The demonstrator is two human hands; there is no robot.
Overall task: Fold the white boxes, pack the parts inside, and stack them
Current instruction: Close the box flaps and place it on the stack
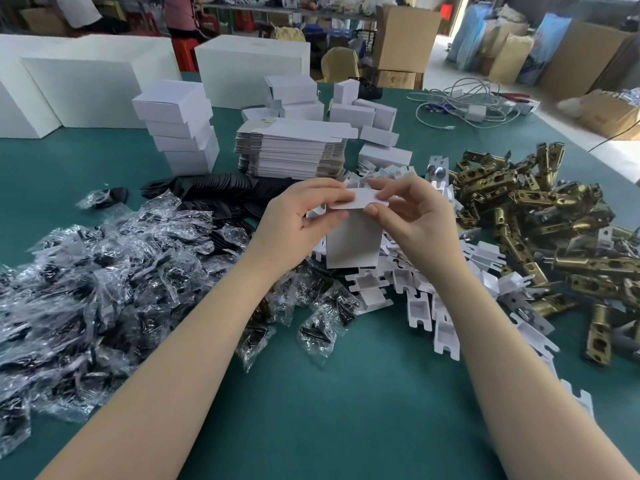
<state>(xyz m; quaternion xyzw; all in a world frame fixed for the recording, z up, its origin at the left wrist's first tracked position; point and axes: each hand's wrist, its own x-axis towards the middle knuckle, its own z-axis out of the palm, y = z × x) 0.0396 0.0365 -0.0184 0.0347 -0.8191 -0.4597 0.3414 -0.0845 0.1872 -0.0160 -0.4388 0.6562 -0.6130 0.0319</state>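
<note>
Both hands are meeting above the middle of the green surface (346, 410), working on one small white box (353, 240) that is standing upright between them. The left hand (298, 220) is gripping the box's upper left side, its fingers (322, 216) curled round the edge, while the right hand (412, 213) is pinching the top flap (360, 199) between thumb and forefinger, the flap lying bent over the box's open end. The box is hovering over a scatter of white die-cut card inserts (426, 306) that is spreading toward the person's right. Further right, a heap of brass-coloured latch parts (554, 216) is lying just beside the inserts, touching them at the edge. To the left, a large mound of clear plastic bags with dark contents (104, 278) is covering much of the surface, and behind it a pile of black flat pieces (221, 192) is sitting near a stack of unfolded white box blanks (294, 150). Left of that stack, a column of folded white boxes (180, 129) is standing several high, and more folded boxes (363, 112) are lying loosely behind the blanks. Large white cartons (86, 88) are lining the far edge, and a tangle of white cables (464, 102) is resting at the far right.
</note>
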